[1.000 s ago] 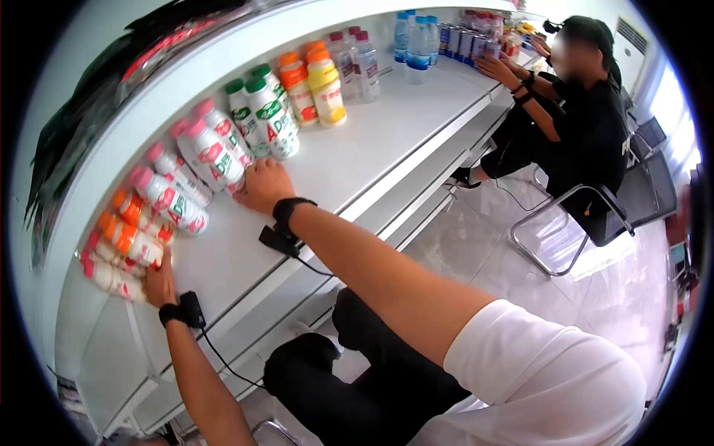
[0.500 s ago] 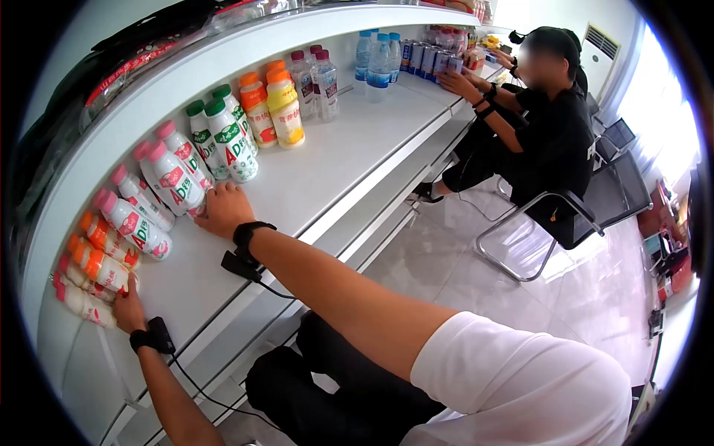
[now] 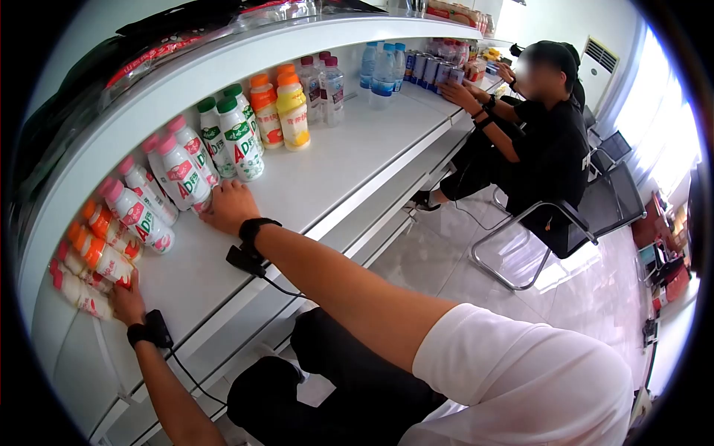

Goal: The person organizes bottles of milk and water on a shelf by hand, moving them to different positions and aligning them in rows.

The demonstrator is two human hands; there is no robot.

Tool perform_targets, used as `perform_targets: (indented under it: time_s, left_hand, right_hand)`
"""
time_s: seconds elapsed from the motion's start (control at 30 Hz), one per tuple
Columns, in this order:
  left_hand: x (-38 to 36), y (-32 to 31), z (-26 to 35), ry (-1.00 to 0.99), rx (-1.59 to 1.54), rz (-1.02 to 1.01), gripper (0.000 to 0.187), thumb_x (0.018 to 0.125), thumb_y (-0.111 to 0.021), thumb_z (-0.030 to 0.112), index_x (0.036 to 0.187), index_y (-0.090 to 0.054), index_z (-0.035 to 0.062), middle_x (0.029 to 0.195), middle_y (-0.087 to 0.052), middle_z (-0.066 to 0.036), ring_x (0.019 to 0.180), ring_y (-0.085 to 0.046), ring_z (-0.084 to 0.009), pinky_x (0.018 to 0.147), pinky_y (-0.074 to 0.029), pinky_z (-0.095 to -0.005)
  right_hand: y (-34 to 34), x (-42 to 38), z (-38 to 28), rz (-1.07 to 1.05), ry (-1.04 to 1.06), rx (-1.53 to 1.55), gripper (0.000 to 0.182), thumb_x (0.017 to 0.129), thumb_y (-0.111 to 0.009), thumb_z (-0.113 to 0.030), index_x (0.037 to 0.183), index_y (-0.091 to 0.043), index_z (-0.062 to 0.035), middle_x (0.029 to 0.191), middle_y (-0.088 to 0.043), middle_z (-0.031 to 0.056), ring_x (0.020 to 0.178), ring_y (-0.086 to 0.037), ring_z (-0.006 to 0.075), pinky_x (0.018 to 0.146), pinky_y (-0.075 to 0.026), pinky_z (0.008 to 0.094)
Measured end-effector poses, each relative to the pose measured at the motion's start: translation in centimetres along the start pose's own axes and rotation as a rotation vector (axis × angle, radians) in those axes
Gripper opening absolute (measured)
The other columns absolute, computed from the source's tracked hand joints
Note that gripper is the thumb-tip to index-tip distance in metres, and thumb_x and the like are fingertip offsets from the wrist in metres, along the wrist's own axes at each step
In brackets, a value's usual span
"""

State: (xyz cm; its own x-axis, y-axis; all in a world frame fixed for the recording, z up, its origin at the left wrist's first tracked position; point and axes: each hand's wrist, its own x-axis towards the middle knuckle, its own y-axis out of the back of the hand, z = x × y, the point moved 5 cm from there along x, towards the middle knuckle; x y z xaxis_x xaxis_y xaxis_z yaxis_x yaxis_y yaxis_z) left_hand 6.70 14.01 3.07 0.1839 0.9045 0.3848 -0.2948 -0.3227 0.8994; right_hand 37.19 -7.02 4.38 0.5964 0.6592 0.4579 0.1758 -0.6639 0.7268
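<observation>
My right hand [image 3: 232, 209] has its fingers curled at the base of a white pink-capped milk-drink bottle [image 3: 184, 177], which stands in a row with other pink-capped bottles. At the near end of the shelf, my left hand [image 3: 128, 303] is closed against the lower part of an orange-capped yogurt-drink bottle [image 3: 101, 256]; some of its fingers are hidden. Beside that hand is a pale bottle with a dark pink cap [image 3: 83, 296]. Just beyond my right hand stand several green-capped bottles [image 3: 241, 145].
Farther along the white shelf [image 3: 312, 175] are a yellow bottle [image 3: 293, 115], clear bottles with dark red caps [image 3: 332, 93], blue water bottles [image 3: 383, 74] and cans [image 3: 430, 73]. A seated co-worker [image 3: 547, 137] handles cans there. Cables trail from my wrist straps.
The view has shifted slightly, so the shelf appears a little lower and to the right. Both my hands stay at the same bottles.
</observation>
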Motion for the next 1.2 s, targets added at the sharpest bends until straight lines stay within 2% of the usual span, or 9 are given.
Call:
perform_targets:
  time_s: [0.17, 0.3, 0.4, 0.47, 0.5, 0.57, 0.63, 1.0, 1.2]
  left_hand:
    - [1.8, -2.1, -1.6, -0.069, -0.110, 0.061, 0.065, 0.095, -0.057, 0.052, 0.132, -0.052, -0.0017, 0.133, -0.051, -0.026, 0.117, -0.054, -0.0422, 0.101, -0.041, -0.0510]
    - [5.4, -7.3, -5.7, -0.254, -0.756, 0.058, 0.055, 0.094, -0.063, 0.029, 0.135, -0.047, -0.0046, 0.133, -0.050, -0.026, 0.113, -0.055, -0.0380, 0.101, -0.041, -0.0508]
    - [4.0, -5.4, -4.5, -0.427, -0.751, 0.264, 0.052, 0.089, -0.066, 0.016, 0.132, -0.048, -0.0058, 0.129, -0.053, -0.025, 0.114, -0.054, -0.0391, 0.102, -0.039, -0.0494]
    - [4.4, -5.3, -4.2, -0.322, -0.391, 0.205, 0.051, 0.088, -0.065, 0.018, 0.130, -0.049, -0.0055, 0.127, -0.055, -0.029, 0.119, -0.049, -0.0452, 0.105, -0.036, -0.0517]
    - [4.3, -5.4, -3.9, -0.378, -0.358, 0.243, 0.049, 0.087, -0.064, 0.019, 0.127, -0.050, -0.0051, 0.126, -0.055, -0.030, 0.120, -0.048, -0.0466, 0.105, -0.035, -0.0543]
    - [1.3, -1.5, -1.5, -0.205, -0.496, 0.169, 0.043, 0.088, -0.062, 0.019, 0.124, -0.053, -0.0039, 0.123, -0.060, -0.029, 0.116, -0.056, -0.0431, 0.102, -0.042, -0.0482]
    - [1.6, -2.2, -1.7, -0.242, -0.608, 0.190, 0.039, 0.088, -0.063, 0.019, 0.117, -0.054, -0.0045, 0.109, -0.066, -0.027, 0.102, -0.064, -0.0418, 0.090, -0.049, -0.0475]
    - [0.6, -1.1, -0.4, -0.075, -0.339, 0.147, 0.043, 0.087, -0.058, 0.032, 0.108, -0.047, -0.0042, 0.107, -0.063, -0.031, 0.101, -0.060, -0.0479, 0.087, -0.048, -0.0552]
    - [0.4, -0.2, 0.2, 0.042, -0.367, 0.090, 0.058, 0.081, -0.064, 0.041, 0.116, -0.048, -0.0036, 0.110, -0.064, -0.029, 0.105, -0.061, -0.0461, 0.092, -0.047, -0.0519]
  right_hand:
    - [0.1, -0.3, 0.1, -0.034, 0.011, -0.019, 0.058, 0.080, -0.071, -0.048, 0.110, -0.063, 0.0008, 0.115, -0.059, 0.0173, 0.114, -0.053, 0.0335, 0.098, -0.043, 0.0420]
    - [0.2, 0.0, 0.0, -0.016, 0.018, -0.053, 0.054, 0.080, -0.070, -0.045, 0.107, -0.064, 0.0014, 0.114, -0.061, 0.0187, 0.111, -0.056, 0.0348, 0.094, -0.046, 0.0430]
    - [-1.1, 0.9, 0.7, 0.038, 0.036, -0.092, 0.041, 0.080, -0.069, -0.040, 0.091, -0.069, -0.0005, 0.100, -0.066, 0.0197, 0.099, -0.062, 0.0350, 0.086, -0.051, 0.0450]
    - [-1.7, 1.1, 1.0, 0.032, 0.076, -0.081, 0.037, 0.082, -0.067, -0.040, 0.080, -0.071, -0.0034, 0.091, -0.068, 0.0192, 0.094, -0.065, 0.0336, 0.084, -0.052, 0.0451]
    - [-1.9, 1.1, 1.0, -0.116, 0.072, -0.062, 0.049, 0.083, -0.066, -0.044, 0.101, -0.067, 0.0005, 0.107, -0.066, 0.0191, 0.105, -0.061, 0.0336, 0.090, -0.049, 0.0440]
    - [-0.6, 0.6, 0.1, -0.057, 0.102, -0.117, 0.052, 0.082, -0.067, -0.048, 0.102, -0.067, 0.0001, 0.108, -0.066, 0.0178, 0.105, -0.061, 0.0338, 0.091, -0.049, 0.0436]
    - [-0.2, 0.3, 0.1, 0.008, 0.113, -0.175, 0.055, 0.083, -0.067, -0.051, 0.103, -0.066, 0.0004, 0.109, -0.065, 0.0170, 0.107, -0.060, 0.0343, 0.093, -0.048, 0.0433]
    - [-0.3, 0.3, -0.1, -0.050, 0.058, -0.170, 0.060, 0.083, -0.068, -0.053, 0.108, -0.064, 0.0015, 0.111, -0.064, 0.0160, 0.110, -0.058, 0.0323, 0.097, -0.045, 0.0430]
    - [-0.3, 0.5, -0.1, -0.066, 0.062, -0.179, 0.062, 0.083, -0.068, -0.055, 0.108, -0.064, 0.0018, 0.111, -0.064, 0.0161, 0.110, -0.058, 0.0322, 0.096, -0.046, 0.0428]
